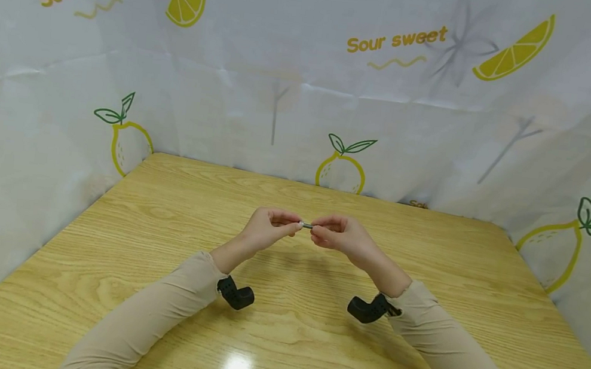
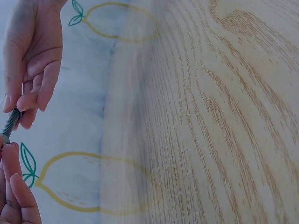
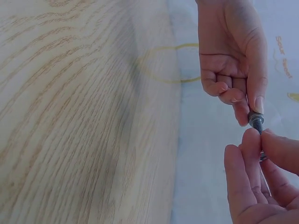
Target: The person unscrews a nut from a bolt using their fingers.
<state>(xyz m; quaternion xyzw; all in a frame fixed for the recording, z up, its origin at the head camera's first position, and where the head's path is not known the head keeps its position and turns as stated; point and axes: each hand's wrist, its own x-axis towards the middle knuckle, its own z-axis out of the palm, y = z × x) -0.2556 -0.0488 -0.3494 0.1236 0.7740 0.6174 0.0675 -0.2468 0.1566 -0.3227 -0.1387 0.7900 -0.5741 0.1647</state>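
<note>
Fingertip to fingertip, both hands hold a small metal bolt (image 1: 307, 226) above the wooden table. Its threaded shank (image 2: 10, 124) shows between them in the left wrist view. My left hand (image 1: 269, 228) pinches one end with thumb and fingers, at a wider grey metal piece (image 3: 256, 115) around the shank, nut-like in shape. Thumb and forefinger of my right hand (image 1: 345, 236) pinch the bolt toward its other end. Below those right fingertips, another bit of metal (image 3: 263, 157) shows in the right wrist view. The fingers hide part of the bolt.
The wood-grain table (image 1: 280, 333) spreads beneath both arms. A white curtain (image 1: 260, 108) with lemon prints hangs along its back and sides. Black wrist cameras are strapped at the left cuff (image 1: 236, 294) and right cuff (image 1: 369, 309).
</note>
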